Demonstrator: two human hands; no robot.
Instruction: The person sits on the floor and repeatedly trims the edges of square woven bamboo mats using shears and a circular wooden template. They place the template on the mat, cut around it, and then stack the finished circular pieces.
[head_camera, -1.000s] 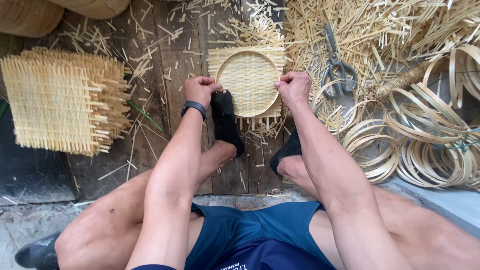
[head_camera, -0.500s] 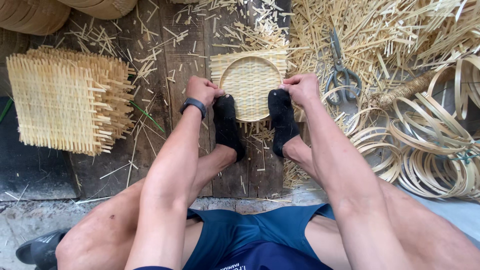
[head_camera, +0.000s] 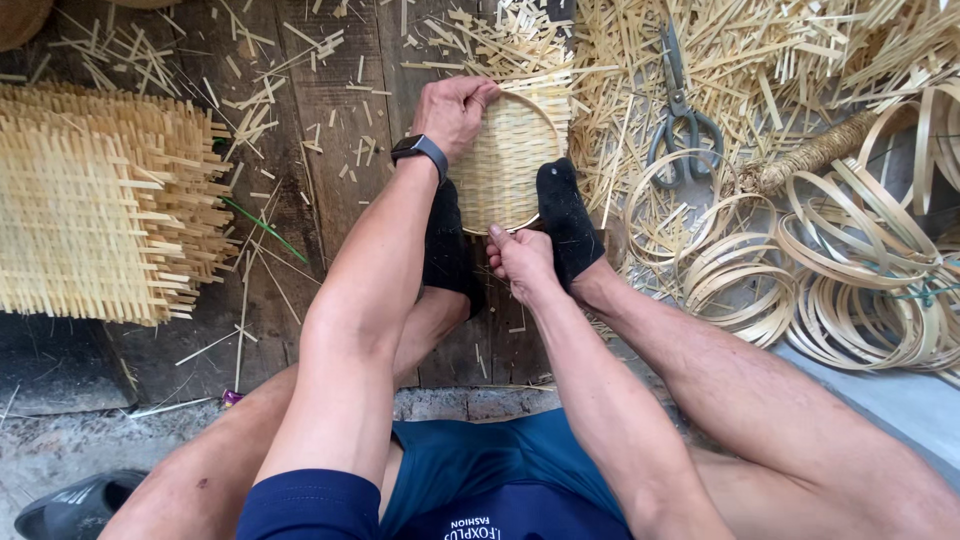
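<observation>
Your left hand (head_camera: 455, 112) grips the far rim of the round basket (head_camera: 505, 165) on the wood floor (head_camera: 330, 110), your right hand (head_camera: 520, 262) pinches its near rim, and your feet in black socks (head_camera: 565, 220) press it from both sides.

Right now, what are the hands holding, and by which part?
Both hold the round woven basket by its rim: left hand at the far edge, right hand at the near edge.
</observation>
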